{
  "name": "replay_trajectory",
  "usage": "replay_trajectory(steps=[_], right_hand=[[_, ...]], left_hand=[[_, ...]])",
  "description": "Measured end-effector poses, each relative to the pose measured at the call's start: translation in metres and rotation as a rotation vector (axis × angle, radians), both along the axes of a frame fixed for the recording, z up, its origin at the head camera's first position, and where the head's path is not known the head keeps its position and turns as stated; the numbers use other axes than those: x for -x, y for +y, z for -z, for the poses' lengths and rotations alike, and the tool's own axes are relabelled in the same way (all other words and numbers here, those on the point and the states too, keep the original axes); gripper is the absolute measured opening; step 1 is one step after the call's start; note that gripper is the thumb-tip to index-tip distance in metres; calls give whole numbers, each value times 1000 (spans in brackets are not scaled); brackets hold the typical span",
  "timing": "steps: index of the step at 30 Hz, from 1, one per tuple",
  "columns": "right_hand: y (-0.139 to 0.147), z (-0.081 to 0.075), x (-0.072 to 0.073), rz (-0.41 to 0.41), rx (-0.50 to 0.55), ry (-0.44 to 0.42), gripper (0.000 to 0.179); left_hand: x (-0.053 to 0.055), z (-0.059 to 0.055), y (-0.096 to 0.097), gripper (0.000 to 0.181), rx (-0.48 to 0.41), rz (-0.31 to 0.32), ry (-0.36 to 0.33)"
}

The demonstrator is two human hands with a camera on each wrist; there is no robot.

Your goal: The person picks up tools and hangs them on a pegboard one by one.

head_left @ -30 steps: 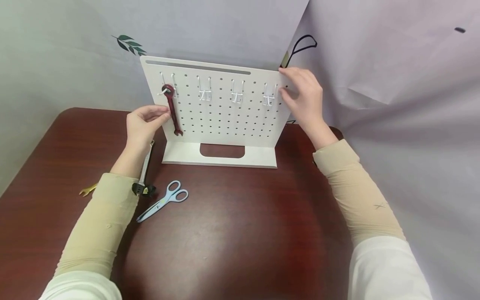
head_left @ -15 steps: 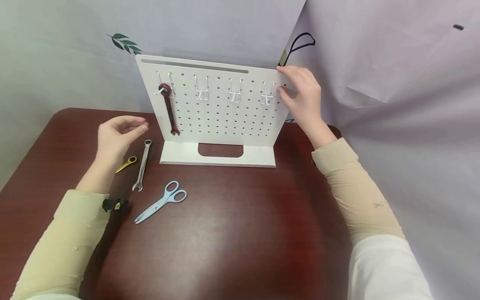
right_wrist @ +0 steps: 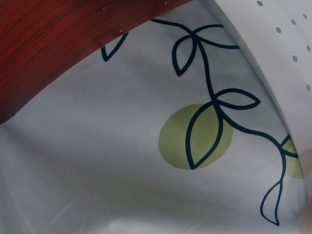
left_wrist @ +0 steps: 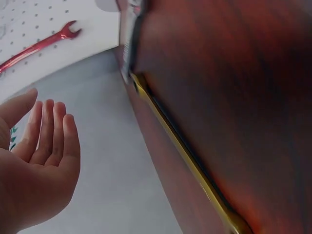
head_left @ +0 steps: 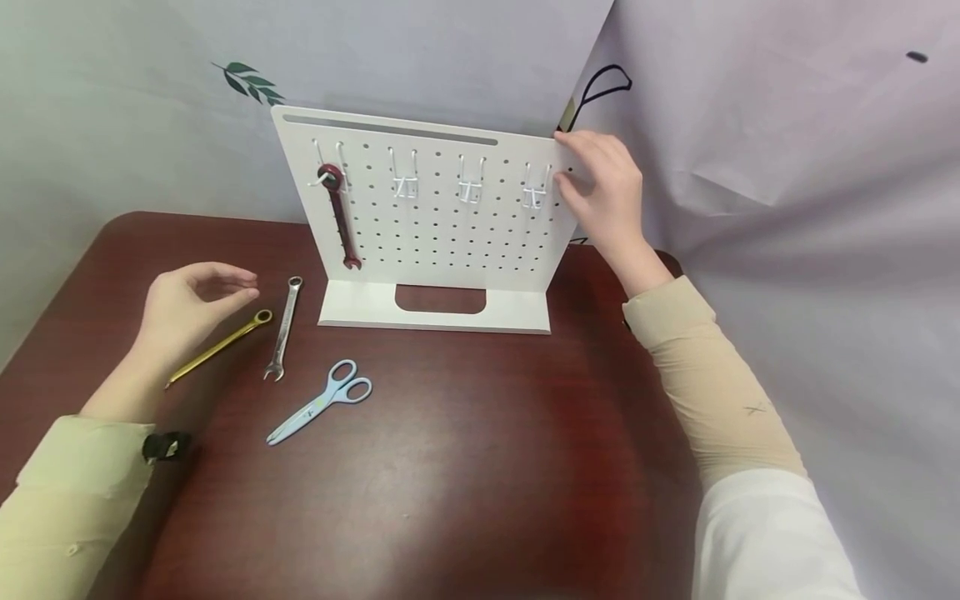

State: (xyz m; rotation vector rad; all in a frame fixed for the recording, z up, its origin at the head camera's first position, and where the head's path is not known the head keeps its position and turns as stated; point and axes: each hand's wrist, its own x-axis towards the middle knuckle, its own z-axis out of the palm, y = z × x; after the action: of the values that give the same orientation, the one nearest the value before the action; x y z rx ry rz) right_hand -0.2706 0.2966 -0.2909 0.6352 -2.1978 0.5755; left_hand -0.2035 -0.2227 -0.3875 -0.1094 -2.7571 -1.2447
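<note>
A white pegboard stands upright on its base at the back of the table. From its leftmost hook hangs a red wrench by the ring end. My right hand pinches the board's upper right edge, thumb in front and fingertips at the top. Holding nothing, my left hand hovers with relaxed fingers above a yellow wrench on the table. A silver wrench lies right of the yellow one. Light blue scissors rest nearer the front. In the right wrist view the right hand is almost wholly out of frame.
Three more white hooks sit in a row along the board with nothing on them. The dark red table meets a pale wall cloth at the back and right.
My left hand has left the red wrench on the hook and moved left and toward me, to above the yellow wrench. My right hand stays at the board's edge.
</note>
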Motion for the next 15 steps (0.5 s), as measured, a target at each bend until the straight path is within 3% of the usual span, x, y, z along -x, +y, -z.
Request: replay_trajectory(steps=[7, 15], right_hand=[[0, 0, -1, -3, -3, 6, 35], [0, 1, -1, 1, 5, -1, 36]], left_hand=[[-8, 5, -16, 25, 123, 21, -27], [-8, 17, -32, 25, 212, 99, -80]])
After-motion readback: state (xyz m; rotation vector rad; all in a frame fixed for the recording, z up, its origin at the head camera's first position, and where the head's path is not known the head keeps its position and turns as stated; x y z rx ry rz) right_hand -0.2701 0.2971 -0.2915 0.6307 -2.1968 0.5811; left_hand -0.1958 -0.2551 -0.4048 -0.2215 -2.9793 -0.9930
